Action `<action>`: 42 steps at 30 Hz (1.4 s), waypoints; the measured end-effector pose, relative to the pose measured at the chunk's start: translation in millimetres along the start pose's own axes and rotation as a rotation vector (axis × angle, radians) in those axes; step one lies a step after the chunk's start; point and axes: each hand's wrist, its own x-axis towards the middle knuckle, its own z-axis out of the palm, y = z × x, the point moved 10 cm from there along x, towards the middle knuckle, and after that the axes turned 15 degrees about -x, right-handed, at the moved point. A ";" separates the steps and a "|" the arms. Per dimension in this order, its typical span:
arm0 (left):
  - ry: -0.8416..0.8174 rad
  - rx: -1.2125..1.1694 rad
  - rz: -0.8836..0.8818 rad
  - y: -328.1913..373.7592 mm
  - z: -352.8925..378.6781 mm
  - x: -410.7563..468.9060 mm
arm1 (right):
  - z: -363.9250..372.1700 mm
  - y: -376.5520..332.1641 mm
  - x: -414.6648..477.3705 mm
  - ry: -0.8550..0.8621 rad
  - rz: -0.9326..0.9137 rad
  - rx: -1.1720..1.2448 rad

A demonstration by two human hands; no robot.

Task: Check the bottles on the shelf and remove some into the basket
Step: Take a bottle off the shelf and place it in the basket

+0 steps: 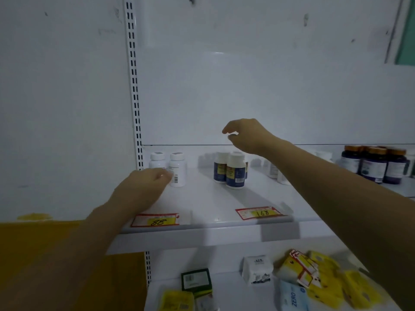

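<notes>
Two smooth white plastic bottles (pixel 178 169) stand at the left end of the glossy white shelf (pixel 202 198). The left hand (pixel 143 187) reaches against them, its fingertips blurred, so I cannot tell whether it grips one. The right hand (pixel 247 135) hovers above the round blue-labelled bottles (pixel 235 171) (white screw caps), fingers loosely curled, holding nothing.

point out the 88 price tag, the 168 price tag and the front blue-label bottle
88 price tag (pixel 158 221): head view, yellow patch
168 price tag (pixel 261 213): head view, yellow patch
front blue-label bottle (pixel 235 173): head view, its label
</notes>
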 end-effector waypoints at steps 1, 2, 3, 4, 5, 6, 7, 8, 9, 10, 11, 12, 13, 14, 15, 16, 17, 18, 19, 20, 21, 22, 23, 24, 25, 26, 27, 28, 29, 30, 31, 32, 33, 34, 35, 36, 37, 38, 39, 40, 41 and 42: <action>-0.008 -0.003 0.022 14.9 9.0 1.7 | -0.4 9.2 -2.1 -0.005 0.005 0.005; -0.018 -0.006 0.037 29.4 19.7 3.3 | 0.8 16.8 -4.0 -0.014 0.004 0.008; -0.033 0.002 0.043 43.5 32.1 4.9 | 3.2 23.0 -5.7 -0.025 -0.002 0.009; -0.050 0.018 0.045 57.0 45.3 6.5 | 6.5 28.0 -7.2 -0.036 -0.012 0.011; -0.065 0.043 0.045 69.1 58.5 8.0 | 10.2 31.6 -8.5 -0.046 -0.024 0.017; -0.073 0.067 0.041 79.1 70.3 8.9 | 13.8 34.5 -9.5 -0.053 -0.038 0.027; -0.073 0.079 0.027 86.3 80.4 9.2 | 17.3 36.6 -10.1 -0.059 -0.052 0.033; -0.067 0.080 0.006 90.7 88.9 8.7 | 20.6 37.9 -10.4 -0.063 -0.066 0.036; -0.056 0.080 -0.020 91.3 95.7 8.0 | 24.4 38.5 -11.4 -0.072 -0.076 0.040; -0.042 0.086 -0.050 89.8 100.4 6.9 | 29.1 39.0 -12.0 -0.087 -0.082 0.045; -0.032 0.099 -0.084 86.9 104.2 5.0 | 34.8 38.4 -12.6 -0.109 -0.091 0.046; -0.031 0.112 -0.105 82.8 107.4 2.9 | 41.0 36.0 -13.6 -0.130 -0.096 0.038; -0.036 0.129 -0.119 79.5 110.9 1.2 | 46.9 33.9 -14.9 -0.145 -0.098 0.026; -0.042 0.150 -0.137 77.7 115.0 -1.2 | 51.1 33.7 -15.7 -0.146 -0.099 0.027; -0.052 0.171 -0.156 75.6 119.0 -3.0 | 53.6 34.4 -15.9 -0.136 -0.088 0.044; -0.063 0.191 -0.170 74.5 122.5 -4.5 | 54.9 35.9 -15.7 -0.120 -0.073 0.072; -0.075 0.206 -0.179 73.3 125.8 -5.1 | 55.2 37.3 -15.6 -0.105 -0.061 0.101; -0.083 0.221 -0.183 71.7 128.4 -4.9 | 54.5 38.0 -15.7 -0.094 -0.055 0.126; -0.089 0.236 -0.187 69.4 130.2 -4.2 | 53.8 38.2 -16.5 -0.092 -0.054 0.149; -0.093 0.249 -0.192 67.0 131.3 -3.6 | 53.3 38.6 -17.4 -0.097 -0.057 0.174; -0.098 0.261 -0.196 64.8 132.0 -3.0 | 52.5 38.9 -18.9 -0.104 -0.060 0.198; -0.102 0.272 -0.198 63.2 132.3 -2.9 | 51.3 39.2 -20.3 -0.110 -0.061 0.218; -0.105 0.278 -0.198 62.0 132.6 -3.2 | 49.7 39.6 -22.1 -0.114 -0.062 0.238; -0.107 0.281 -0.193 61.3 132.9 -3.5 | 47.6 40.1 -23.5 -0.114 -0.062 0.258; -0.107 0.277 -0.187 61.6 133.0 -4.0 | 44.5 40.9 -24.4 -0.111 -0.062 0.284; -0.104 0.270 -0.184 61.5 133.2 -4.1 | 39.9 41.5 -25.1 -0.107 -0.062 0.317; -0.097 0.256 -0.190 61.5 132.6 -4.3 | 33.7 41.7 -25.5 -0.104 -0.066 0.355; -0.085 0.233 -0.200 61.5 131.1 -4.7 | 26.3 41.4 -25.8 -0.101 -0.074 0.394; -0.064 0.202 -0.211 63.4 128.3 -5.4 | 18.1 40.5 -26.3 -0.101 -0.087 0.428; -0.031 0.163 -0.209 67.5 123.9 -6.1 | 9.8 39.0 -26.9 -0.105 -0.105 0.452; 0.008 0.110 -0.190 74.5 118.6 -6.8 | 2.2 36.7 -28.0 -0.112 -0.126 0.471; 0.050 0.031 -0.155 83.9 113.1 -6.7 | -4.5 34.1 -29.2 -0.123 -0.147 0.490; 0.085 -0.077 -0.115 93.3 107.9 -6.1 | -10.4 31.0 -31.3 -0.137 -0.171 0.509; 0.109 -0.203 -0.079 102.4 103.2 -4.3 | -15.6 27.5 -34.0 -0.155 -0.199 0.531; 0.123 -0.328 -0.051 110.0 99.2 -2.1 | -20.4 24.1 -37.1 -0.172 -0.230 0.560; 0.132 -0.434 -0.023 116.1 96.4 0.4 | -24.8 21.7 -40.5 -0.184 -0.258 0.598; 0.142 -0.508 0.000 121.9 93.4 1.4 | -29.0 21.2 -43.3 -0.185 -0.274 0.642; 0.164 -0.549 0.012 125.2 90.2 1.4 | -32.7 23.2 -44.8 -0.174 -0.271 0.688; 0.191 -0.568 0.018 126.9 87.4 1.1 | -35.1 27.3 -45.6 -0.154 -0.251 0.727; 0.222 -0.575 0.027 128.0 84.7 0.0 | -35.3 32.2 -45.3 -0.133 -0.215 0.753; 0.251 -0.567 0.034 129.5 83.1 -1.0 | -34.2 37.1 -44.8 -0.112 -0.174 0.752; 0.279 -0.547 0.045 132.2 81.5 -2.2 | -32.3 41.3 -44.4 -0.090 -0.135 0.721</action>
